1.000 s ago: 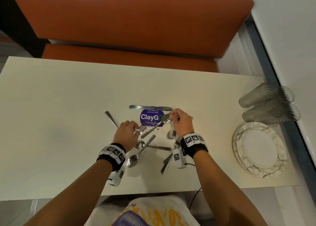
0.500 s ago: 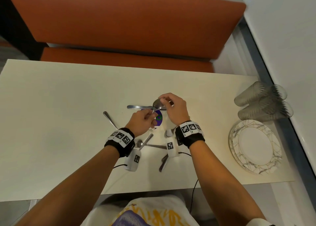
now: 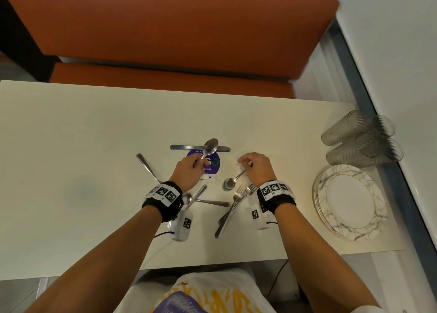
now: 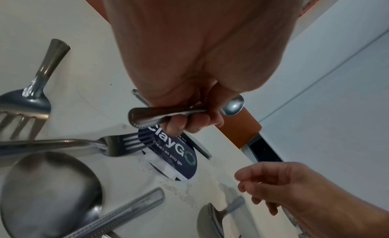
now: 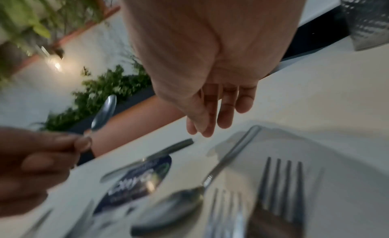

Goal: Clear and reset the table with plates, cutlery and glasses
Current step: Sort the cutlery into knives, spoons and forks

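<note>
Head view: the left hand (image 3: 189,170) grips a spoon (image 3: 210,147) by its handle, bowl raised above the knife (image 3: 182,147) lying on the table (image 3: 71,170). The right hand (image 3: 256,168) hovers over a second spoon (image 3: 230,182), fingers (image 5: 223,115) loosely extended, holding nothing. Plates (image 3: 350,201) and glasses (image 3: 361,137) sit at the table's right end.

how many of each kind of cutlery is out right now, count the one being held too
spoons: 4, one spoon in the left hand
forks: 4, two of them clear only in the left wrist view
knife: 1
total: 9
</note>
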A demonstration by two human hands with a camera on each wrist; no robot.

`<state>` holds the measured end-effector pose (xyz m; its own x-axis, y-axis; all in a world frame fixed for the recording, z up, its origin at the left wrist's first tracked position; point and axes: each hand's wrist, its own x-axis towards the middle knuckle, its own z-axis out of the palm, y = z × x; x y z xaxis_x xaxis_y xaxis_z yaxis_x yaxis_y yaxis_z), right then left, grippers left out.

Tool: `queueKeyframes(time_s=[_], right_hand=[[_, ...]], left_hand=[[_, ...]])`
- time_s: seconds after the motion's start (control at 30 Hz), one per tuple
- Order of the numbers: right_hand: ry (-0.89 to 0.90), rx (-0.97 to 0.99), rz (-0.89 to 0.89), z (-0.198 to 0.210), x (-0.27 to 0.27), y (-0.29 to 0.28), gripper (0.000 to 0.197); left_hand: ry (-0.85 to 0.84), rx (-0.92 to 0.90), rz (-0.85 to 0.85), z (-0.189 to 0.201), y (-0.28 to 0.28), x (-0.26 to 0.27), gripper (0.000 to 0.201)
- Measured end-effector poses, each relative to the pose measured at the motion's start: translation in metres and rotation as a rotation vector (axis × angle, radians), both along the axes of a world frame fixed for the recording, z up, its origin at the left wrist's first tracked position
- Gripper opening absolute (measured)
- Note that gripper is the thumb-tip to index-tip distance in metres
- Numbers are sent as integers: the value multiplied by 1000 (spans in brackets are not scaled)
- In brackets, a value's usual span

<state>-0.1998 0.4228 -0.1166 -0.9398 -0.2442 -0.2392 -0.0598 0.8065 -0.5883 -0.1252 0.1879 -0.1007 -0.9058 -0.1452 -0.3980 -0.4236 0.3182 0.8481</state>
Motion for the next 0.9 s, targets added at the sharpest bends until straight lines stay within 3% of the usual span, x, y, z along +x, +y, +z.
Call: queueKeyframes(time_s=[0.23,0.57,0.67,0.8,0.9], right_hand=[[-43,331,333,-15,7,-8,24],[-16,434,525,-7,-18,-14,27],[-33,286,409,-1,-22,-10,24],[-52,-78,50,27,-26,-25,10],[-172,-369,-181,45,-15,-51,9]], left_hand=[[-6,-12,-2,-2,-2,3,27],[-15,17,58,-2,-2,-17,30],[-20,39,76,-4,-3,-17,30],[-14,132,135,-3,-2,-19,27],[-18,192,148,3,2,-18,26]])
